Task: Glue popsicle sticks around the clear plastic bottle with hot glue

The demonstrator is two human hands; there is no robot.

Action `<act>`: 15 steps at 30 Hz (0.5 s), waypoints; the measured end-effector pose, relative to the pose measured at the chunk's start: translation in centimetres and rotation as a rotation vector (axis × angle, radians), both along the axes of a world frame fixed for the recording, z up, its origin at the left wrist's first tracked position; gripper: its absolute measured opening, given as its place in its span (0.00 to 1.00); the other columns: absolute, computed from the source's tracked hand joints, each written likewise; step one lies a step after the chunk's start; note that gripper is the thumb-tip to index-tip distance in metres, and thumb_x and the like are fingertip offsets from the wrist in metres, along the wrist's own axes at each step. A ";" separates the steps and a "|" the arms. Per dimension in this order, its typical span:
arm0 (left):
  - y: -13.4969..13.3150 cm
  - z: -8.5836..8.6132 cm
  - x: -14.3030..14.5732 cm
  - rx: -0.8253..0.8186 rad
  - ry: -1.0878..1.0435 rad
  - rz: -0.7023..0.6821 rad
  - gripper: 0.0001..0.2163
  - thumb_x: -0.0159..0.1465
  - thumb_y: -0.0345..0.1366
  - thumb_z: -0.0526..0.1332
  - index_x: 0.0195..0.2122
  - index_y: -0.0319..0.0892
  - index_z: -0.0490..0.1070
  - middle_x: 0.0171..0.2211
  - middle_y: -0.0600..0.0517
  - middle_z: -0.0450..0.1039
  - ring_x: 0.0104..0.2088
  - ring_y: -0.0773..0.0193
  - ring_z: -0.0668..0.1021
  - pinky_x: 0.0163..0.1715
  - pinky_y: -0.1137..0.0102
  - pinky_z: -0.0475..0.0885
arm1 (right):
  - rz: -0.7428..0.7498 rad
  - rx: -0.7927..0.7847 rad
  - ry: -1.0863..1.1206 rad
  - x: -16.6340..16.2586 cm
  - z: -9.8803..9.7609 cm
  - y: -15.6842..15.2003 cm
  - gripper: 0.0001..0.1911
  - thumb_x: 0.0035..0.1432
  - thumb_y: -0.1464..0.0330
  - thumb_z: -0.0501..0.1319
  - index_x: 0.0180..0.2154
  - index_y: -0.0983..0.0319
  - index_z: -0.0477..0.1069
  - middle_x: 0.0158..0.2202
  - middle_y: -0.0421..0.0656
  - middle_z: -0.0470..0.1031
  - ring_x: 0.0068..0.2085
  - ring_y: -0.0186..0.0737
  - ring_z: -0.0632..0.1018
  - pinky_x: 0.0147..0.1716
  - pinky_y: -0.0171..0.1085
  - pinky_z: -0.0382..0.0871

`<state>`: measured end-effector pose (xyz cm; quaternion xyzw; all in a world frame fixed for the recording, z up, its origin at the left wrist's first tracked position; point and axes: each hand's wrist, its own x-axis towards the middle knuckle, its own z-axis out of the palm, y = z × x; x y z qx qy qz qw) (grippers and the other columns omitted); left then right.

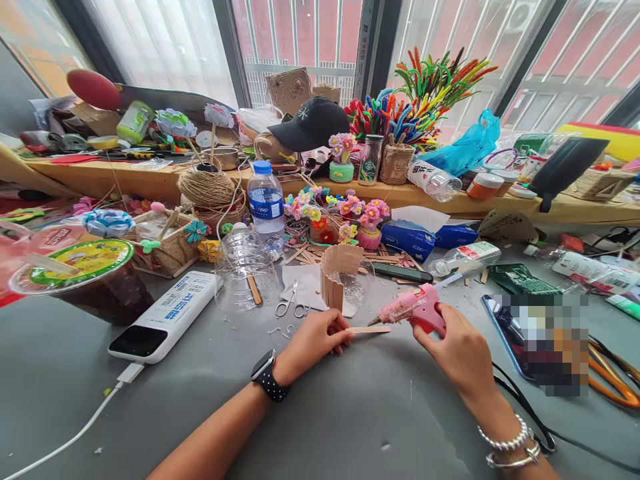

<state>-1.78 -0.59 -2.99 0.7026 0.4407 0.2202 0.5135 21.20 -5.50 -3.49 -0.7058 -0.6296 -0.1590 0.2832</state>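
Note:
Between the thumb and fingers of my left hand (320, 340) is one end of a flat wooden craft stick (371, 330), which points to the right just above the grey table. My right hand (457, 347) is wrapped round the handle of a pink hot glue gun (413, 308). Its metal nozzle slants down and left, close over the stick; whether it touches I cannot tell. Behind my left hand stands a curved wall of upright craft sticks (340, 270), beside a clear plastic piece (357, 290). A small pair of scissors (293, 303) lies to the left.
A cut clear plastic bottle (245, 273), a white power bank (165, 317) and a lidded drink cup (80, 280) stand left. Right are a phone (507, 340) and orange-handled pliers or scissors (613, 380). A black cord (525, 407) runs past my right wrist. Loose sticks (310, 257) lie behind.

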 end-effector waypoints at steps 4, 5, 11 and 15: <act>0.0 0.1 0.0 -0.004 0.005 -0.001 0.07 0.55 0.38 0.57 0.27 0.39 0.66 0.24 0.53 0.72 0.20 0.71 0.72 0.20 0.77 0.65 | 0.013 0.026 -0.034 0.0 -0.1 0.0 0.17 0.49 0.57 0.54 0.34 0.63 0.64 0.26 0.42 0.71 0.25 0.38 0.72 0.21 0.33 0.62; 0.0 0.1 0.0 -0.003 0.005 -0.003 0.07 0.55 0.38 0.57 0.27 0.39 0.66 0.24 0.53 0.72 0.20 0.71 0.72 0.20 0.77 0.65 | 0.016 0.032 -0.046 0.0 -0.2 0.0 0.17 0.50 0.57 0.54 0.34 0.63 0.65 0.26 0.42 0.71 0.25 0.38 0.72 0.21 0.33 0.61; 0.0 -0.2 0.0 0.010 0.007 -0.010 0.09 0.56 0.39 0.56 0.28 0.38 0.66 0.24 0.52 0.72 0.21 0.70 0.72 0.20 0.77 0.66 | 0.047 0.100 -0.104 0.0 -0.4 0.0 0.19 0.51 0.57 0.53 0.36 0.66 0.66 0.24 0.43 0.71 0.23 0.38 0.72 0.20 0.33 0.61; 0.0 -0.3 -0.1 0.015 0.025 -0.008 0.10 0.56 0.41 0.56 0.28 0.39 0.65 0.24 0.52 0.72 0.21 0.70 0.72 0.21 0.77 0.67 | 0.069 0.112 -0.120 -0.2 -0.4 -0.1 0.19 0.53 0.57 0.51 0.35 0.67 0.66 0.23 0.44 0.72 0.23 0.39 0.73 0.21 0.33 0.62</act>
